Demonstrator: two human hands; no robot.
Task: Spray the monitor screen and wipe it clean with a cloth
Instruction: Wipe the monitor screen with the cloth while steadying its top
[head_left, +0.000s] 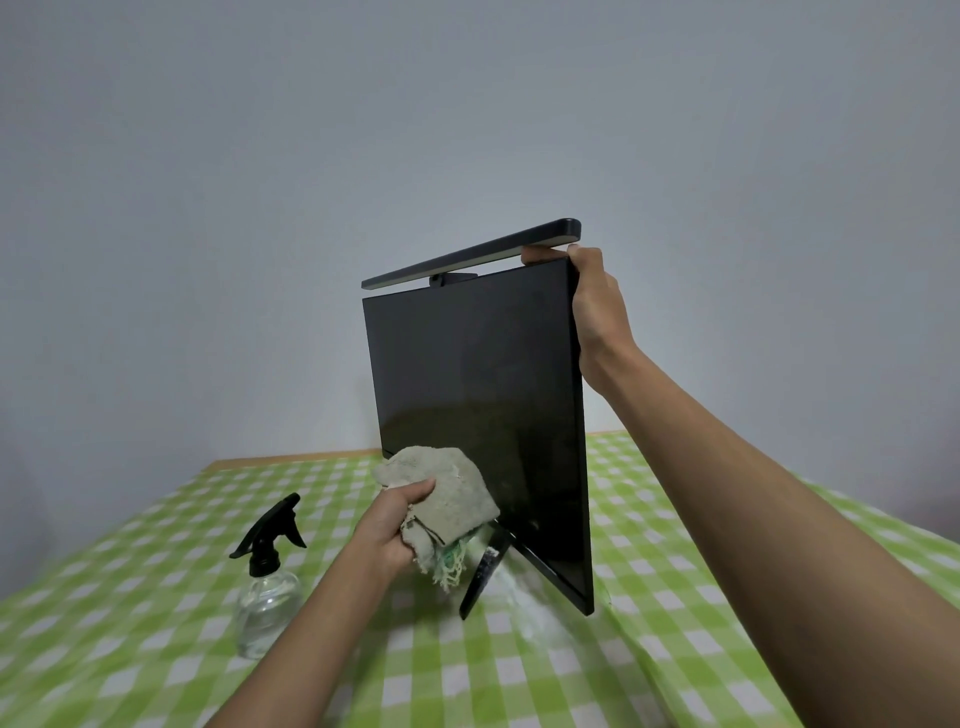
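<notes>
We see one table (675, 525) in green check filling the lower frame, its far edge showing before the wall just behind the one monitor (478, 395) at centre. The monitor stands turned, its screen facing the left of the frame. Our right grip (597, 312) is curled round its upper right corner, just under one bar (472, 252). One bottle (267, 587) stands lower left, apart from both grips. One cloth (447, 493) is bunched in our left grip (389, 530), against the screen's lower left corner. Open table lies along the bottom and left.
</notes>
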